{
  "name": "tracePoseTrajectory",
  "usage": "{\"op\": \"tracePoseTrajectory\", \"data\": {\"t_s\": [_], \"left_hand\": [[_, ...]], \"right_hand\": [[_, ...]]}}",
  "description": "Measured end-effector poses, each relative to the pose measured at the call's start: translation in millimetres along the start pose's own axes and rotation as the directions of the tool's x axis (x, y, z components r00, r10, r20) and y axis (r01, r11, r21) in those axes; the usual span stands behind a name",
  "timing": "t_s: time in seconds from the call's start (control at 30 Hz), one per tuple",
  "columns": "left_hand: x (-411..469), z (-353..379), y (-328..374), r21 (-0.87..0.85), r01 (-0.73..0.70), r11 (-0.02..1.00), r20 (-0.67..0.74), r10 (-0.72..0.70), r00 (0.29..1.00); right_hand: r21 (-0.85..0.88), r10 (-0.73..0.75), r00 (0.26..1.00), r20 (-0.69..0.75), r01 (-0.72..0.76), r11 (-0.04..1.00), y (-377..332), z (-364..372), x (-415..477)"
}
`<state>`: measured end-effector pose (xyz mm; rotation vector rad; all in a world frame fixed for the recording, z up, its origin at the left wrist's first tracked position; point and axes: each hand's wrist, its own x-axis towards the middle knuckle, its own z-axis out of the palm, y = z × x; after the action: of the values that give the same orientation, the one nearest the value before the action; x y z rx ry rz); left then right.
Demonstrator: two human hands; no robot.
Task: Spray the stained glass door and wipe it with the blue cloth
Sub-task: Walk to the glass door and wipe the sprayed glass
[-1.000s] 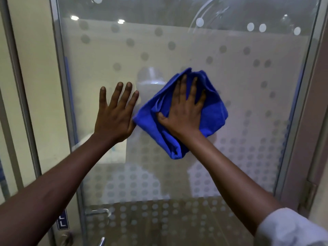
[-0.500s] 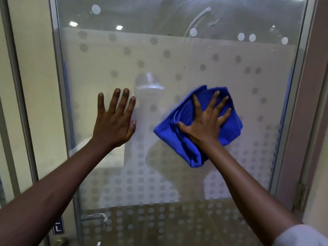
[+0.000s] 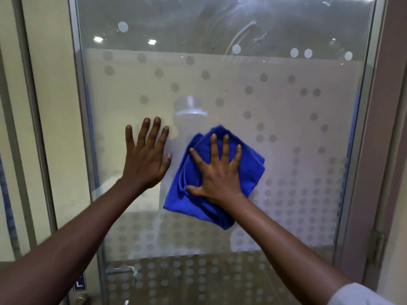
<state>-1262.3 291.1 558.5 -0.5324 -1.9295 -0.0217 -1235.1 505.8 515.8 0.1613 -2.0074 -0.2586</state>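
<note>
1. Glass door (image 3: 220, 84) fills the middle of the view, frosted across most of its height and covered in a dot pattern that grows denser toward the bottom; the clear strip at the top shows pale smear marks (image 3: 244, 29).
2. Left hand (image 3: 146, 159) lies flat against the glass, palm on the pane, fingers straight and spread, holding nothing.
3. Right hand (image 3: 220, 172) is also flat with fingers splayed wide, pressing the blue cloth (image 3: 253, 170) against the door rather than clutching it.
4. Blue cloth sits bunched and folded under that palm, near the middle of the frosted area, just right of the left hand; its lower corner hangs down below the wrist.
5. Thumb of the left hand and the cloth's left edge are near each other but apart.
6. Metal frame (image 3: 76, 106) runs up the door's left side, with a door handle (image 3: 123, 271) low down, and a hinge (image 3: 377, 249) shows at the lower right.
7. White sleeve (image 3: 361, 296) covers the right upper arm at the bottom right corner.
</note>
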Motion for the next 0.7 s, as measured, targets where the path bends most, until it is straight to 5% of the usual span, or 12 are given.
{"op": "tracePoseTrajectory", "data": {"t_s": [0.2,0.33,0.5,0.6,0.7], "left_hand": [[-35.1,-15.2,56.6,-0.138,0.193,0.972,0.071,-0.184,0.980],[-48.7,-17.8,74.2,-0.238,0.465,0.853,0.307,-0.388,0.869],[-46.3,-24.4,81.9,-0.459,0.602,0.654,0.514,-0.358,0.780],[-46.2,-33.1,86.1,-0.623,0.719,0.309,0.649,-0.309,0.695],[-54.0,-44.3,86.3,-0.716,0.698,-0.004,0.682,-0.216,0.699]], "right_hand": [[0.162,0.135,0.989,0.052,-0.142,0.977,-11.4,-10.6,-4.0],[0.267,0.232,0.969,0.082,-0.245,0.932,-15.1,-14.9,-3.5],[0.322,0.231,0.969,0.091,-0.248,0.914,-17.2,-18.3,-3.2],[0.387,0.218,0.969,0.113,-0.245,0.889,-17.2,-21.7,-7.5],[0.575,0.215,0.968,0.128,-0.249,0.780,-20.8,-30.6,-19.0]]}}
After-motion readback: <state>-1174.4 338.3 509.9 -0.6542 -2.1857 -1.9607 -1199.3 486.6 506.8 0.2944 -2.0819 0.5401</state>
